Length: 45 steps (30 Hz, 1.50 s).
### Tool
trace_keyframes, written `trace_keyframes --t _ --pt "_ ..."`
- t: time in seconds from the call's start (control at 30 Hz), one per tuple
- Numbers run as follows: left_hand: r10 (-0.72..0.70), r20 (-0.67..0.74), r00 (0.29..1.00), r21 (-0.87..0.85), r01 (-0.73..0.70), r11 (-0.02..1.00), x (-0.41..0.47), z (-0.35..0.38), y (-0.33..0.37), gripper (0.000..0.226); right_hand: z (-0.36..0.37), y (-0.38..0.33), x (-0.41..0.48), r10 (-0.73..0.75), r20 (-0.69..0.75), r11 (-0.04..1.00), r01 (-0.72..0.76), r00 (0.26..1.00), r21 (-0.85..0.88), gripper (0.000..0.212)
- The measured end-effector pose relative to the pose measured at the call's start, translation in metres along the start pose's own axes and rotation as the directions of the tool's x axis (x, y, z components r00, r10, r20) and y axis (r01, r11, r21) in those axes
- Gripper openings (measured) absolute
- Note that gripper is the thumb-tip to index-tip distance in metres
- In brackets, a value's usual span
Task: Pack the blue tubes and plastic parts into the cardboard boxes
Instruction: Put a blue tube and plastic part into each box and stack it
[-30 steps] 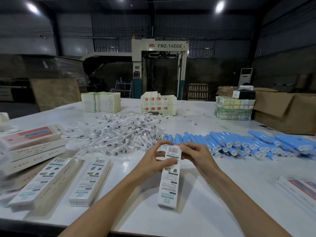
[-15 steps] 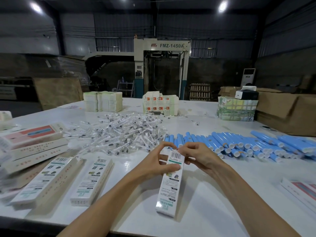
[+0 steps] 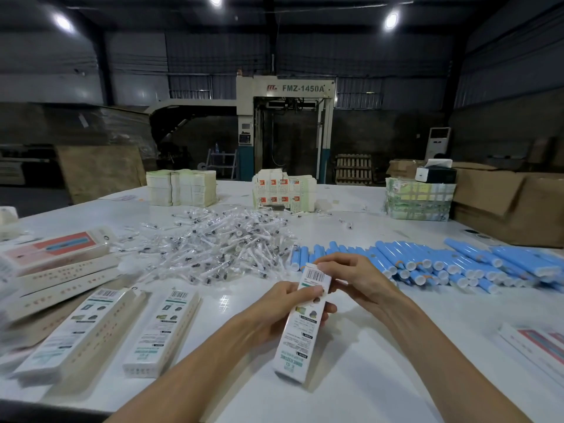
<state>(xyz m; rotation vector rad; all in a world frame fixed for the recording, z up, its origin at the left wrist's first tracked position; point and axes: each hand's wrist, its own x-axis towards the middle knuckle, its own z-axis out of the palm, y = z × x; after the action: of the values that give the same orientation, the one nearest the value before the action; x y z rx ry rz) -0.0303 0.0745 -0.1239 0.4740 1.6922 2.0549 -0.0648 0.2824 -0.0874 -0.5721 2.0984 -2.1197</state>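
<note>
Left hand (image 3: 287, 309): narrow grip around the upper half of the held box (image 3: 300, 337), with the thumb across the printed front just under the barcode and the fingers curled round the right edge from behind. Right hand (image 3: 357, 282): curled over the top end of the same box, fingertips (image 3: 323, 265) pinching the end flap, thumb on the side. The box is tilted, barcode end up and away, lower end down near the table (image 3: 381, 346). Can't tell whether that end touches. Contents are not visible, and I can't tell if the flap is fully tucked.

Containers, left to right:
- Far left edge: a stack of flat long cartons (image 3: 58, 264), the top one with red print. Blurred.
- Front left: two long white boxes (image 3: 82, 328) lying flat side by side, barcode ends away from the person, ends closed as far as I can see.
- Centre, beyond the hands: a loose pile of plastic parts (image 3: 219, 245) in clear wrap, lying straight on the table.
- Right of the pile, just beyond the right hand: blue tubes (image 3: 442, 264) in a long row, white caps mostly toward the person, also loose on the table.
- Back of the table: a cream stack of flats (image 3: 181, 187), a red-printed stack (image 3: 283, 190), and a strapped green bundle (image 3: 418, 199).
- Far right: big brown cartons (image 3: 512, 203), flaps partly open, insides not visible.
- Right front edge: more flat cartons (image 3: 537, 343), cut off by the frame.
</note>
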Motion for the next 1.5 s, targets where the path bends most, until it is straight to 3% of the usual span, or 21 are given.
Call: trace_keyframes --t 0.37,0.5,0.83,1.1,1.5 --pt "0.073 0.043 0.996 0.068 -0.076 0.995 0.0 -0.001 0.001 0.051 -0.003 -0.008 0.004 0.099 0.007 0.995 -0.099 0.995 -0.007 0.008" --pt "0.098 0.043 0.994 0.071 -0.101 0.992 -0.003 0.001 0.005 0.049 -0.003 -0.009 0.001 0.094 -0.006 0.993 -0.093 0.996 0.075 0.007" --pt "0.145 0.045 0.988 0.038 -0.147 0.988 -0.004 0.0 0.003 0.058 -0.005 -0.003 -0.006 0.069 0.014 0.993 -0.07 0.998 0.098 0.008" --pt "0.161 0.131 0.978 0.05 -0.169 0.984 -0.005 -0.002 0.0 0.022 -0.003 0.006 -0.004 0.046 -0.063 0.998 -0.043 0.997 0.048 0.025" --pt "0.14 0.108 0.984 0.095 -0.15 0.984 -0.005 -0.002 0.0 0.03 0.011 0.007 -0.01 -0.036 -0.094 0.997 0.043 0.995 0.07 0.024"
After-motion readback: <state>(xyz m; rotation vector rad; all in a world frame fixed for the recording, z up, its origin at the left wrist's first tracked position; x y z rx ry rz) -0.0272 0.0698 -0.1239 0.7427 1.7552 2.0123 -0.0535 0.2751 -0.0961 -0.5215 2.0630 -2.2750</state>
